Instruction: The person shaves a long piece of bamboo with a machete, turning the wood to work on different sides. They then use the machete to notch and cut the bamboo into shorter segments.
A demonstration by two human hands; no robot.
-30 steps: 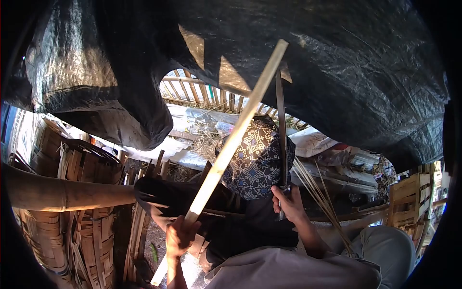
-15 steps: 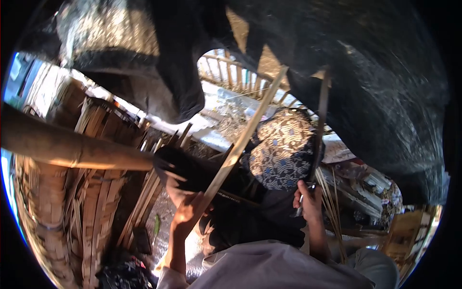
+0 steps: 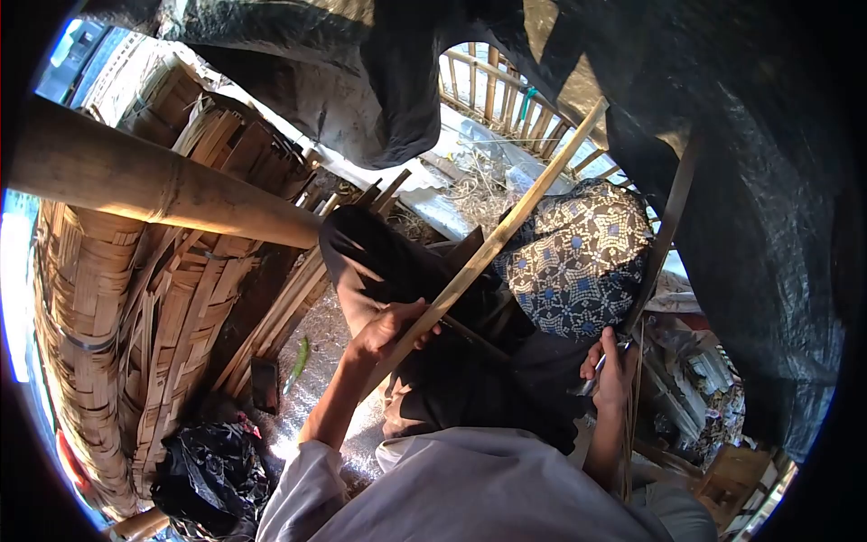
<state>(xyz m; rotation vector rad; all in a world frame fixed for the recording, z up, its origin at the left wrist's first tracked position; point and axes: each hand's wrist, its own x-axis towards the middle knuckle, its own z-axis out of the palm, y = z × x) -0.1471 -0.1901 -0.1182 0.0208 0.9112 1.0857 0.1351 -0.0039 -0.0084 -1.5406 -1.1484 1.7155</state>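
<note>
My left hand [image 3: 397,327] is closed around the lower part of a long pale bamboo strip [image 3: 515,217], which slants up to the right across my lap. My right hand [image 3: 616,372] is closed at the lower end of a long dark strip [image 3: 666,230] that rises away from me. A small shiny metal piece [image 3: 590,379] shows by its fingers; its kind I cannot make out. Just beyond that hand, a patterned cloth [image 3: 582,262] covers my right knee. The bamboo strip's upper half passes in front of the cloth's left edge.
A thick bamboo pole [image 3: 163,194] juts in from the left, above woven bamboo baskets [image 3: 81,316]. Black plastic sheeting [image 3: 750,226] hangs overhead and at right. A black plastic bag [image 3: 217,470] lies lower left, near a green chili-like object [image 3: 301,359]. A slatted bamboo fence [image 3: 492,86] stands beyond.
The view has shifted, so most things sit further right or higher. Both hands keep their hold, and the two strips still stand at similar slants.
</note>
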